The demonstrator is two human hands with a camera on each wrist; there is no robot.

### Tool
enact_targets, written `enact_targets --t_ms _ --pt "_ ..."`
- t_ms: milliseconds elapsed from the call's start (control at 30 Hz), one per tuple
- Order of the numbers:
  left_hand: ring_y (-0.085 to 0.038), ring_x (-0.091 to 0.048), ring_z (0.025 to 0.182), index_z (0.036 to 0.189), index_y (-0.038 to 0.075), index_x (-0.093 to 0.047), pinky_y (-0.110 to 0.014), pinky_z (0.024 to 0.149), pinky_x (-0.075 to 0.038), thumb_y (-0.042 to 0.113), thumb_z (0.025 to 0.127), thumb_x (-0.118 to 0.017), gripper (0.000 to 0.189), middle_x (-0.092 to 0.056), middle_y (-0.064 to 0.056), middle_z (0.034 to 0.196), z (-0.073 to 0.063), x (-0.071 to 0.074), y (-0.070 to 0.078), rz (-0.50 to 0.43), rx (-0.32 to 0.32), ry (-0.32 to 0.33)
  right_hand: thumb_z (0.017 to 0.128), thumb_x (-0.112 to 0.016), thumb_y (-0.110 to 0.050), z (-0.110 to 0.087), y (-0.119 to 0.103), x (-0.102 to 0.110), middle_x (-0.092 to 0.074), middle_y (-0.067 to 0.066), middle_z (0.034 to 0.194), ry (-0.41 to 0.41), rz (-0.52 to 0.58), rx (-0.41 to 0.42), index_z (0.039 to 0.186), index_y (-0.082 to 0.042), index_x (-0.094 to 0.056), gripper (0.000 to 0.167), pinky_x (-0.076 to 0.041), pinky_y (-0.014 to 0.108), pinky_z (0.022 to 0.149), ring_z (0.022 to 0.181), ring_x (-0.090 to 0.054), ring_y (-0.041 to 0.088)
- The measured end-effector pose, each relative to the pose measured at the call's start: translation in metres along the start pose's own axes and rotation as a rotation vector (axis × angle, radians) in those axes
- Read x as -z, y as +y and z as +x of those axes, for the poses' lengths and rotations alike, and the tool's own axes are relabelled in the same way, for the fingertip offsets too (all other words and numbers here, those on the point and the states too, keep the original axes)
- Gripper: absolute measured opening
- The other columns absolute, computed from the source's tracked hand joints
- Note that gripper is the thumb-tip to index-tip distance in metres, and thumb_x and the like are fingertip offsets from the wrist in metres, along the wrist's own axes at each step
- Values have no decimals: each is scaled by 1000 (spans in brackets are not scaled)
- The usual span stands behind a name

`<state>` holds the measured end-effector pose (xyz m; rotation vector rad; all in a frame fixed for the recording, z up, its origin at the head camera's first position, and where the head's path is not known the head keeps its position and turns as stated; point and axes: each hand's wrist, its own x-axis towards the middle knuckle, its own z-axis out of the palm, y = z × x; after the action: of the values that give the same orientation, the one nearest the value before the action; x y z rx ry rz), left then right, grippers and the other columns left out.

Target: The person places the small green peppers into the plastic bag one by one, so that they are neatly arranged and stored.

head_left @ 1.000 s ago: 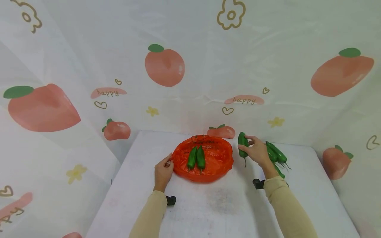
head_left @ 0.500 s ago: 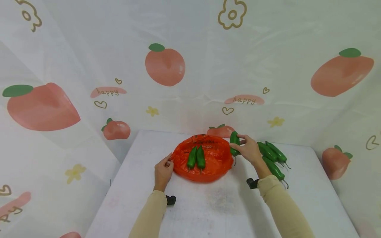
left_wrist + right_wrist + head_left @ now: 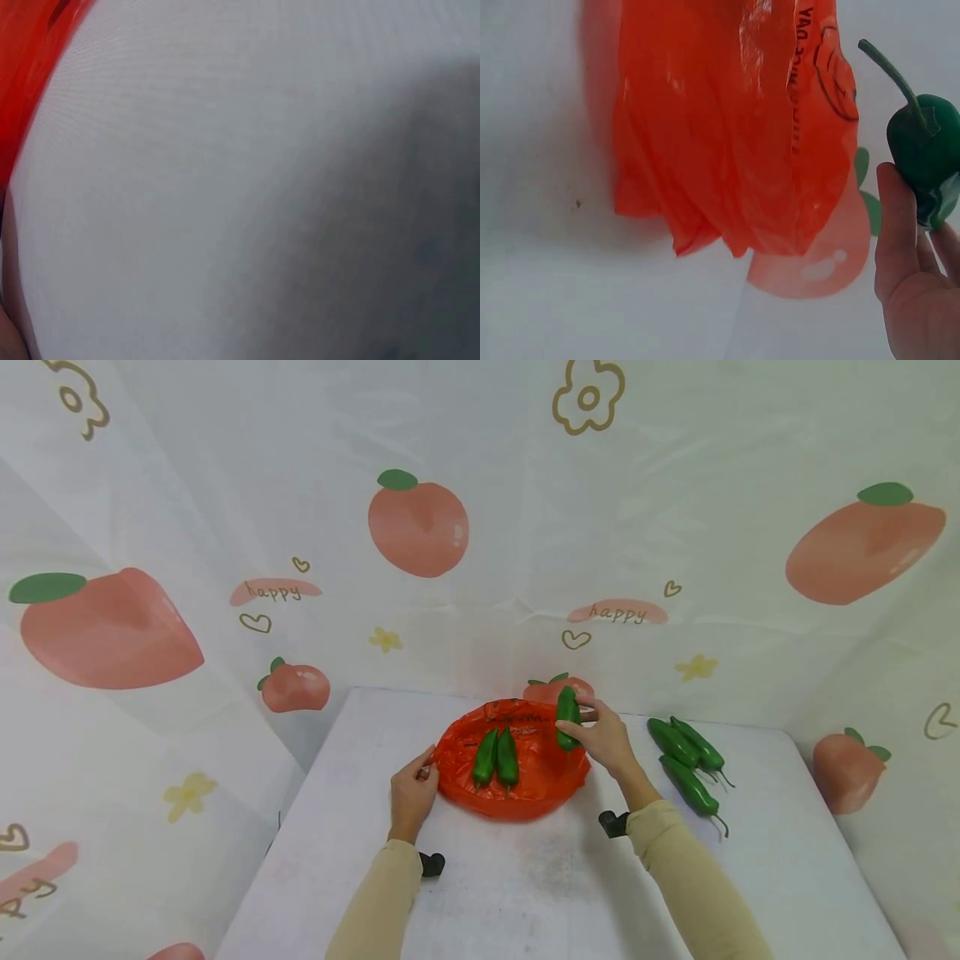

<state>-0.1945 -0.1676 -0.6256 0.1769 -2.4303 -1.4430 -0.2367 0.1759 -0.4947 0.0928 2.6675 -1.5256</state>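
A red plastic bag (image 3: 536, 797), spread into a wide round shape, lies on the white table. Two green peppers (image 3: 485, 760) lie side by side in it. My left hand (image 3: 412, 792) pinches the bag's left rim; its wrist view has only a strip of the bag (image 3: 30, 60) and a bit of finger. Over the bag's right side, my right hand (image 3: 606, 743) grips another green pepper (image 3: 567, 718) upright between thumb and fingers. In the right wrist view this pepper (image 3: 928, 142) hangs beside the bag's folded outer edge (image 3: 720, 150), stem showing.
Several green peppers (image 3: 686, 785) lie together on the table (image 3: 570, 893) to the right. A white curtain (image 3: 495, 485) printed with fruit and hearts rises behind and beside the table. Black straps (image 3: 612, 823) sit near each wrist.
My right hand has carried the pepper leftward, from beside the bag to over its right part. The peppers on the right have come out from behind my arm. My left hand stays at the rim.
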Motion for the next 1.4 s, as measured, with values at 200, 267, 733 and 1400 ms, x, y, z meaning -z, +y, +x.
enact_targets --t_ms 200,267,733,1400 --pt "-18 -57 82 135 24 -68 -14 69 -50 18 97 -64 39 -76 -2 116 0 -1 -1 -10 6 -9 90 -77 -32 2 -4 -13 -60 21 136 -20 29 11 150 -15 -48 69 -59 46 93 120 -63 38" --pt "-18 -57 82 135 24 -68 -15 69 -50 17 97 -63 38 -77 -2 116 1 -1 -1 -7 3 -7 90 -77 -32 2 -6 -17 -61 21 134 -26 26 19 149 -15 -50 67 -60 45 92 118 -64 37" --pt "-16 -57 80 133 23 -70 -15 66 -49 14 96 -64 38 -77 -4 113 -1 0 2 -13 -6 7 87 -81 -32 6 -4 -47 -69 20 124 -49 -53 36 145 -11 -54 68 -61 38 85 106 -69 31" --pt "-17 -57 78 132 23 -71 -16 66 -49 14 95 -64 38 -78 -4 110 2 -1 -2 0 -27 19 88 -80 -23 4 -3 -74 -67 22 129 -103 -85 -37 145 -6 -53 66 -60 44 90 110 -68 33"
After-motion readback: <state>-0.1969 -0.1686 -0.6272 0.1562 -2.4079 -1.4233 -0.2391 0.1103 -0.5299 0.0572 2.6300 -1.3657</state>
